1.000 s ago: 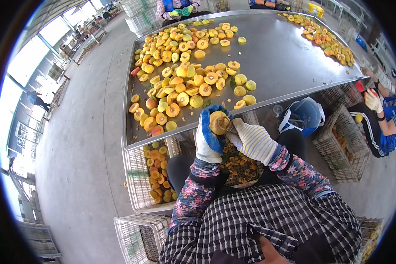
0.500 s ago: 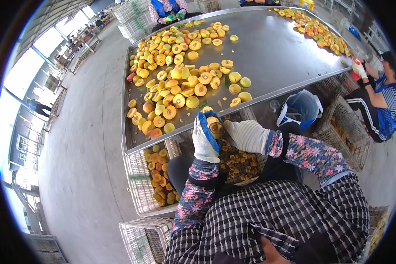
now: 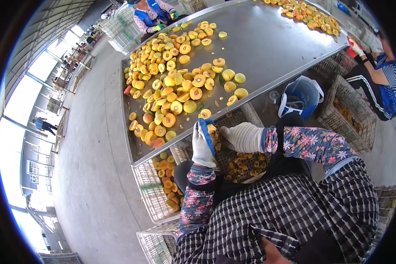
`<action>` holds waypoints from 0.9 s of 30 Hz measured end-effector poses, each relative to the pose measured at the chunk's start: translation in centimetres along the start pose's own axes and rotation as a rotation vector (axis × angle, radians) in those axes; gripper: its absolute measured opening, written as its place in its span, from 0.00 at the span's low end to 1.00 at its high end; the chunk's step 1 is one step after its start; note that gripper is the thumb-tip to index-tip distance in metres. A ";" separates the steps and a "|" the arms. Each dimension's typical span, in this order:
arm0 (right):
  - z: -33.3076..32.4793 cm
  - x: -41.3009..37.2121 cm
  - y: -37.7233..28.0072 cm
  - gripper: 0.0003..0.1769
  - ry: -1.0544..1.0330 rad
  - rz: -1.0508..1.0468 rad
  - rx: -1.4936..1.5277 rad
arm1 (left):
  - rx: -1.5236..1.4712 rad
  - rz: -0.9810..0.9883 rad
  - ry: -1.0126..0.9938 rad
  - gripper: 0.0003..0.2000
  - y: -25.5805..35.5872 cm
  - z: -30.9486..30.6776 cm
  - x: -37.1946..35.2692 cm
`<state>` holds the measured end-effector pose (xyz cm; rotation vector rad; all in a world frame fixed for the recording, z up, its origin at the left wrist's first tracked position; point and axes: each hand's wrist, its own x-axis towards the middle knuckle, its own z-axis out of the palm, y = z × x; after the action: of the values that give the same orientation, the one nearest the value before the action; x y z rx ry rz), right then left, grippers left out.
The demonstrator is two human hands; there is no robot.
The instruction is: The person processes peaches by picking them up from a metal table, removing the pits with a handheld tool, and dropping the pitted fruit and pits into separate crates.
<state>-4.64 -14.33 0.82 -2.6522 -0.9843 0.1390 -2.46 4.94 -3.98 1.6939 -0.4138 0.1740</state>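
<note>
Yellow stone fruit (image 3: 211, 128) sits in our left hand (image 3: 202, 147), just off the near edge of the steel bench (image 3: 259, 48), over the crate (image 3: 252, 113) of brown-orange pieces (image 3: 246, 165). Left fingers wrap it from the side. Our right hand (image 3: 244, 136) is curled in close; can't tell if it grips a tool, the fruit or neither.

To do this well, our take: 1) firm left grip, no crushing, flesh likely bruises and slips; 2) work from the right wrist, left hand steady as the fixture; 3) left fingertips clear of the right hand's path; 4) both hands over the crate, so scraps fall inside.
</note>
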 end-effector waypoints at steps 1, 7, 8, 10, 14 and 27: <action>0.3 -0.1 0.1 0.21 -0.001 -0.022 -0.008 | 0.026 0.038 -0.032 0.19 1.1 -0.1 0.2; 1.2 1.0 -1.3 0.16 0.202 0.032 0.344 | -0.209 0.221 0.379 0.18 3.0 3.0 1.6; -1.4 0.5 -3.0 0.16 0.114 0.203 0.581 | -0.079 0.263 0.421 0.20 3.9 3.1 1.9; -0.9 0.6 -2.2 0.17 0.065 0.116 0.677 | -0.264 0.075 0.307 0.21 3.1 1.9 1.9; -1.9 -0.1 -1.2 0.18 -0.017 0.006 0.724 | -0.332 -0.204 0.031 0.26 6.1 -0.1 2.2; -1.5 -0.8 -2.1 0.21 -0.350 0.373 1.333 | -0.607 -0.297 0.045 0.31 0.2 0.4 1.1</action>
<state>-6.23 -13.73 2.88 -1.5099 -0.2213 0.9697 -1.60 4.35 -3.52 1.1307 -0.1508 -0.1248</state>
